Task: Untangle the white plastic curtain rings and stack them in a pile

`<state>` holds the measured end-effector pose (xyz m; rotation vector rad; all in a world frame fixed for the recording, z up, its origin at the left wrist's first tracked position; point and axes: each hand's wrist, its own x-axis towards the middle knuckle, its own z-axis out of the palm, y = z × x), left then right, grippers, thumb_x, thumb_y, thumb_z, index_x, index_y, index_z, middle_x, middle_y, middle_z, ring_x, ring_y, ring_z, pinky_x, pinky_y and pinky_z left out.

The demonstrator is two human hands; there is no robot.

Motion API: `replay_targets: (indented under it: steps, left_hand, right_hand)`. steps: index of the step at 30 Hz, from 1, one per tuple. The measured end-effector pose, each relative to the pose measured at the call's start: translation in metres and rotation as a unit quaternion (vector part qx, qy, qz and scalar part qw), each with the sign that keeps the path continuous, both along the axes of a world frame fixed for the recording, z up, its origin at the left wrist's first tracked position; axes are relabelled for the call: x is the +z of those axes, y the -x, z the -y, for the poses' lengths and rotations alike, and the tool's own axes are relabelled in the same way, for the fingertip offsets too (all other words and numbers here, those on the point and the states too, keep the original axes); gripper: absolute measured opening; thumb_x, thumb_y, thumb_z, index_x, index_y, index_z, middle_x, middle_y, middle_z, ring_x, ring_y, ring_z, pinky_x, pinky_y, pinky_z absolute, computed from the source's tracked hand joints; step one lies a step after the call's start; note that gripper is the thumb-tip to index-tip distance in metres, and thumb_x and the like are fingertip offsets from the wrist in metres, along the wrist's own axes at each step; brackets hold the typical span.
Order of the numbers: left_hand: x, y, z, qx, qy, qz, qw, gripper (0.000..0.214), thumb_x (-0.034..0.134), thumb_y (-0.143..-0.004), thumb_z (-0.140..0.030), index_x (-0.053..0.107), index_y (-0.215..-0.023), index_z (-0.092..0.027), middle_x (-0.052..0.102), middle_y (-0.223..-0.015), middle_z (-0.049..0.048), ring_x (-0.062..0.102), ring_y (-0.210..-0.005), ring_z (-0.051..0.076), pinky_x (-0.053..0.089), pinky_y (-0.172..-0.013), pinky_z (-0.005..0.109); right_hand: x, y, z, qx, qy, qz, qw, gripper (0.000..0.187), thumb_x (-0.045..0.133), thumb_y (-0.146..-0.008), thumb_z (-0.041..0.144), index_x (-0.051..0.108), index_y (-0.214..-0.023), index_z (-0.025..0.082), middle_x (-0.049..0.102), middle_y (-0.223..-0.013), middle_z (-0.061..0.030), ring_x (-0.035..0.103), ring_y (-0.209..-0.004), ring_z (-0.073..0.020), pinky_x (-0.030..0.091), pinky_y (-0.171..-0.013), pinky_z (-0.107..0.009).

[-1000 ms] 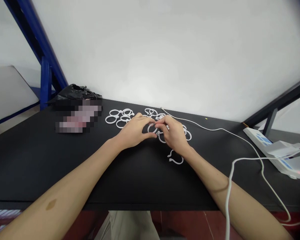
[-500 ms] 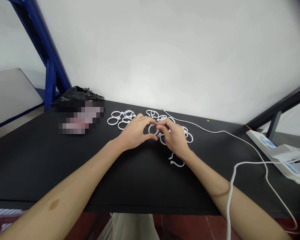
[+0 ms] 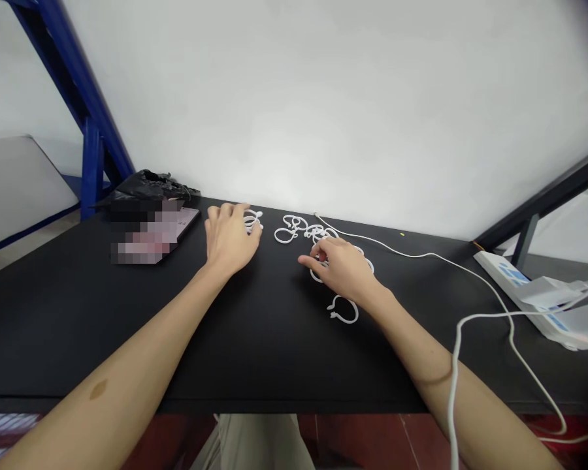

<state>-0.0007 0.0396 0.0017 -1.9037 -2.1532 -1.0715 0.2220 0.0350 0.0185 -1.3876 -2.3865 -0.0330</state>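
Over the left group of white plastic shower curtain rings (image 3: 251, 220), my left hand (image 3: 229, 238) has its fingers spread and covers part of the group. Whether a fingertip touches a ring there is hidden. My right hand (image 3: 345, 264) is above the right group of rings (image 3: 316, 230), its thumb apart from the curled fingers and no ring seen held. One closed ring (image 3: 285, 235) lies between the two hands. Nearer to me, below the right hand, an unfastened ring (image 3: 345, 320) shows its gap and knobbed ends.
A black table (image 3: 255, 352) meets a white wall (image 3: 323, 117). At the left lie a black plastic bag (image 3: 149, 186) and a partly blurred flat object (image 3: 174, 228). A white cable (image 3: 411, 254) runs right toward a white power strip (image 3: 509, 277) with plugs.
My hands have parted. The left has moved left onto the left group of rings; the right has stayed near the right group. The ring between my fingertips is no longer there.
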Motion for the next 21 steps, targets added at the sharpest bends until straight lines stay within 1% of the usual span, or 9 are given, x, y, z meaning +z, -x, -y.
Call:
replay_targets:
  steps: [3, 7, 9, 11, 12, 14, 15, 17, 21]
  left_hand:
    - [-0.007, 0.006, -0.005, 0.040, 0.061, -0.013, 0.997, 0.048, 0.046, -0.088, -0.033, 0.057, -0.130, -0.011, 0.057, -0.127, 0.0203, 0.043, -0.119, 0.042, 0.039, -0.096, 0.056]
    - [-0.011, 0.001, -0.005, 0.047, 0.040, -0.031, 0.998, 0.050, 0.047, -0.087, -0.031, 0.055, -0.132, -0.010, 0.053, -0.133, 0.0207, 0.040, -0.123, 0.043, 0.037, -0.098, 0.058]
    - [-0.009, -0.005, -0.002, -0.003, 0.015, -0.035, 0.999, 0.050, 0.047, -0.087, -0.028, 0.054, -0.133, -0.011, 0.053, -0.133, 0.0186, 0.040, -0.123, 0.041, 0.036, -0.100, 0.057]
    - [-0.004, -0.012, 0.004, -0.113, -0.004, -0.030, 0.993, 0.048, 0.047, -0.086, -0.026, 0.053, -0.133, -0.014, 0.055, -0.130, 0.0149, 0.042, -0.121, 0.036, 0.036, -0.103, 0.054]
    - [-0.001, -0.016, 0.008, -0.184, -0.009, -0.023, 0.983, 0.048, 0.047, -0.086, -0.024, 0.052, -0.133, -0.016, 0.057, -0.128, 0.0124, 0.044, -0.119, 0.033, 0.037, -0.104, 0.051]
    - [0.004, -0.022, 0.018, -0.328, -0.001, -0.002, 0.945, 0.049, 0.048, -0.085, -0.020, 0.049, -0.134, -0.019, 0.059, -0.124, 0.0076, 0.047, -0.116, 0.026, 0.039, -0.105, 0.044]
    - [0.007, -0.025, 0.023, -0.372, 0.010, 0.013, 0.928, 0.048, 0.049, -0.085, -0.021, 0.050, -0.133, -0.021, 0.061, -0.121, 0.0061, 0.049, -0.114, 0.024, 0.042, -0.103, 0.041]
    - [0.010, -0.030, 0.029, -0.408, 0.035, 0.033, 0.912, 0.043, 0.052, -0.088, -0.030, 0.051, -0.131, -0.021, 0.063, -0.118, 0.0049, 0.051, -0.109, 0.023, 0.045, -0.098, 0.040]
    - [0.009, -0.037, 0.032, -0.375, 0.055, 0.074, 0.922, 0.045, 0.057, -0.088, -0.048, 0.054, -0.125, -0.023, 0.064, -0.116, 0.0049, 0.052, -0.109, 0.025, 0.047, -0.091, 0.041]
  right_hand:
    - [0.002, -0.003, 0.002, 0.003, 0.035, 0.052, 0.998, 0.034, 0.066, -0.082, 0.054, 0.059, -0.076, 0.021, 0.064, -0.075, -0.0037, 0.058, -0.073, -0.0204, 0.041, -0.066, -0.033]
    - [0.002, 0.000, 0.007, 0.047, 0.061, 0.057, 0.995, 0.014, 0.064, -0.085, 0.032, 0.060, -0.081, 0.020, 0.065, -0.075, -0.0024, 0.058, -0.073, -0.0183, 0.040, -0.066, -0.031]
    - [0.002, 0.003, 0.008, 0.065, 0.053, 0.019, 0.996, 0.006, 0.060, -0.086, 0.025, 0.060, -0.082, 0.020, 0.064, -0.075, -0.0017, 0.057, -0.075, -0.0176, 0.041, -0.068, -0.031]
    - [0.002, 0.007, 0.009, 0.061, 0.034, -0.072, 0.995, 0.006, 0.058, -0.088, 0.025, 0.061, -0.086, 0.021, 0.065, -0.077, -0.0013, 0.058, -0.075, -0.0165, 0.042, -0.070, -0.030]
    - [0.002, 0.009, 0.010, 0.054, 0.027, -0.134, 0.989, 0.008, 0.057, -0.090, 0.027, 0.061, -0.090, 0.021, 0.066, -0.079, -0.0012, 0.058, -0.074, -0.0157, 0.043, -0.069, -0.030]
    - [0.003, 0.012, 0.013, 0.053, 0.031, -0.255, 0.965, 0.012, 0.055, -0.093, 0.032, 0.060, -0.095, 0.021, 0.068, -0.082, -0.0009, 0.060, -0.072, -0.0139, 0.045, -0.068, -0.028]
    - [0.003, 0.014, 0.014, 0.061, 0.040, -0.303, 0.950, 0.013, 0.054, -0.094, 0.033, 0.060, -0.096, 0.022, 0.069, -0.083, -0.0007, 0.060, -0.071, -0.0131, 0.046, -0.067, -0.028]
    - [0.002, 0.016, 0.015, 0.081, 0.057, -0.365, 0.926, 0.015, 0.055, -0.094, 0.035, 0.061, -0.093, 0.022, 0.069, -0.083, -0.0005, 0.061, -0.070, -0.0124, 0.047, -0.067, -0.027]
    - [-0.003, 0.020, 0.013, 0.087, 0.063, -0.417, 0.903, 0.018, 0.061, -0.091, 0.039, 0.063, -0.087, 0.022, 0.068, -0.085, -0.0011, 0.059, -0.072, -0.0129, 0.047, -0.070, -0.028]
